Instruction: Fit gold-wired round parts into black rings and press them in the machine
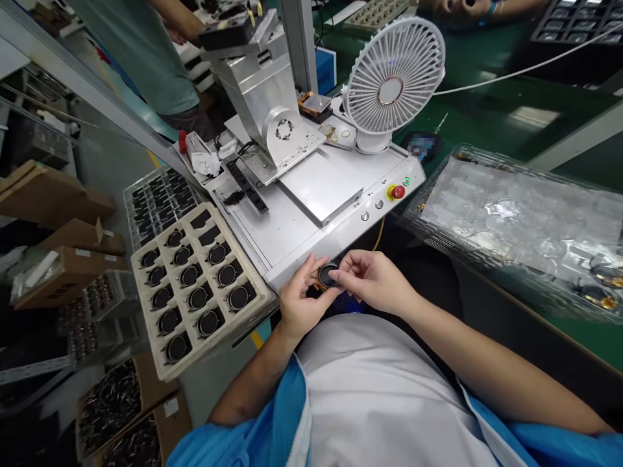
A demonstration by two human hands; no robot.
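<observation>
Close to my body, in front of the machine's edge, a round black watch case (327,275) with a golden rim is held between both hands. My left hand (302,295) grips it from the left, thumb below and fingers above. The fingers of my right hand (372,275) are pinched at its right side, against the dark face. Whether the right fingers hold some smaller part there, I cannot tell. Left of my hands, a cream tray (146,285) carries several similar round black watch cases (238,297) in its pockets.
A white machine bench (253,240) with a metal fixture (272,110), a red stop button (398,192) and a white fan (394,84) stands ahead. Clear plastic trays (516,207) are stacked at right. Cardboard boxes (73,272) fill the left. Another person (141,58) stands behind the machine.
</observation>
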